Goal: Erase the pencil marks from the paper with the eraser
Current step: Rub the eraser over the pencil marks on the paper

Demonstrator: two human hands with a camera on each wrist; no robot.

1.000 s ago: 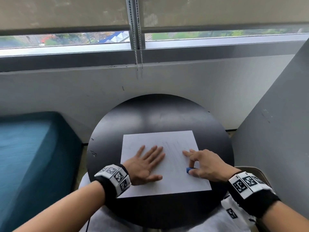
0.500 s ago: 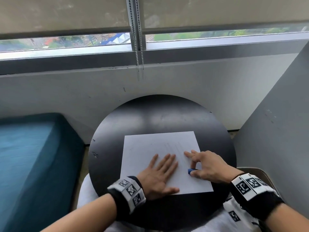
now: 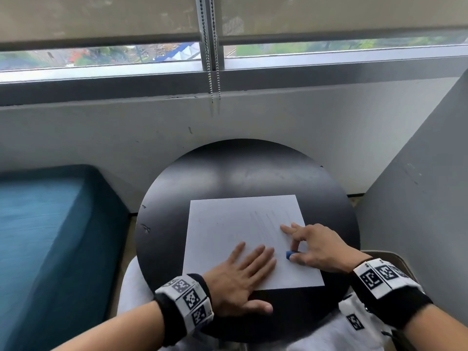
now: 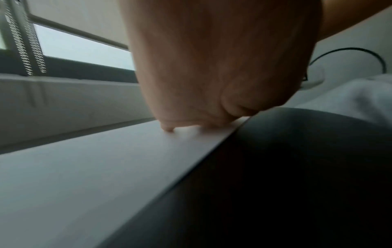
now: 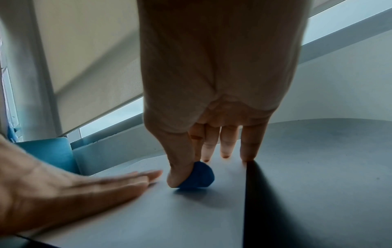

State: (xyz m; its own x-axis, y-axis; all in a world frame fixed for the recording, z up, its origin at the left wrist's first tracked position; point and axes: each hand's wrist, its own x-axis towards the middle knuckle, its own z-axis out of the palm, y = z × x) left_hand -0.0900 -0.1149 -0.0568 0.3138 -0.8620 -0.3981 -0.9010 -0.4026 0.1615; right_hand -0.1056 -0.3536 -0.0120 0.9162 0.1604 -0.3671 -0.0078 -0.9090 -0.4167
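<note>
A white sheet of paper (image 3: 228, 224) lies on the round black table (image 3: 253, 173), with faint pencil marks (image 3: 263, 221) on its right half. My left hand (image 3: 243, 272) lies flat on the sheet's near edge, fingers straight, thumb over the table. My right hand (image 3: 311, 247) pinches a small blue eraser (image 3: 289, 255) between thumb and forefinger and presses it on the paper's near right part. In the right wrist view the eraser (image 5: 197, 176) touches the sheet under the thumb, with the other fingers (image 5: 226, 146) stretched beyond it. The left wrist view shows only my palm (image 4: 212, 67) on the paper (image 4: 84, 167).
A teal cushioned seat (image 3: 45, 236) stands left of the table. A grey wall and window sill (image 3: 228, 84) run behind it, with a bead chain (image 3: 214, 72) hanging down. A grey panel (image 3: 417, 198) rises at the right. White cloth (image 3: 354, 325) lies under the table's near edge.
My left hand slid right and toward me along the paper, ending close beside the right hand. The right hand with the eraser has hardly moved.
</note>
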